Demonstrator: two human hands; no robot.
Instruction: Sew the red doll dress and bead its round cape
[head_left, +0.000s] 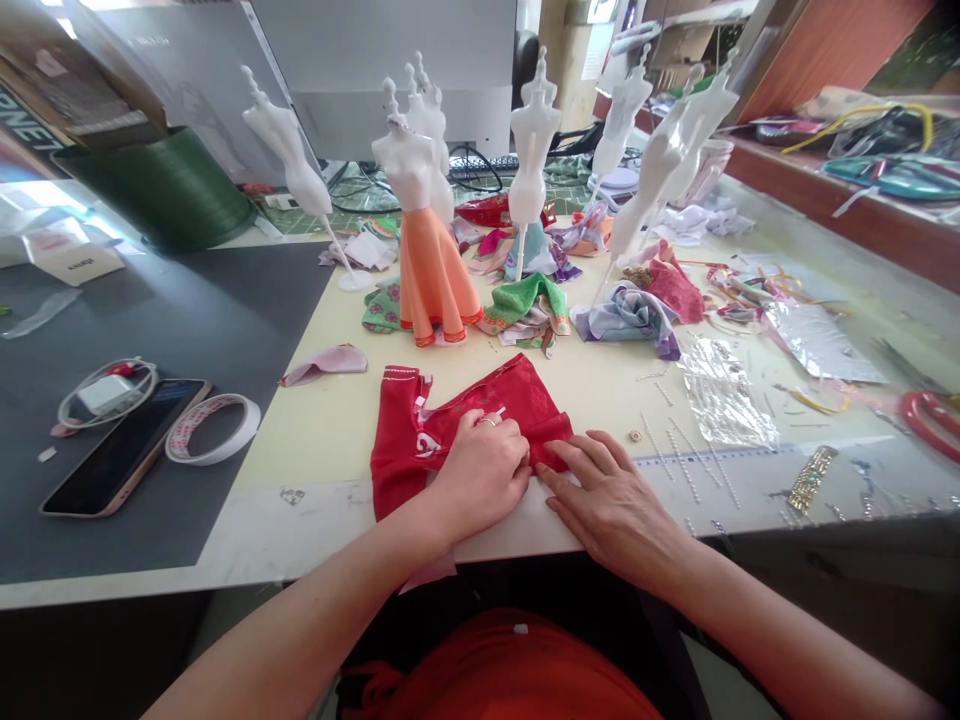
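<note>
A small red cloth garment (401,430) with white marks and a trimmed top edge lies at the front edge of the table. My left hand (487,465), with a ring on one finger, is closed on the red cloth near its lower right part. Close beside it, my right hand (600,490) rests with spread fingers, its fingertips touching the cloth's right lower edge. Whether the left fingertips pinch anything besides the cloth is hidden. Strings of small beads (690,460) and a round ornament (635,436) lie to the right.
White miniature mannequins (532,150) stand behind, one in an orange skirt (435,270), among fabric scraps (525,300). Left are a phone (124,450), a tape roll (212,430) and a cable (107,393). Silver foil (726,393), a gold ornament (812,478) and red-handled scissors (930,425) lie right.
</note>
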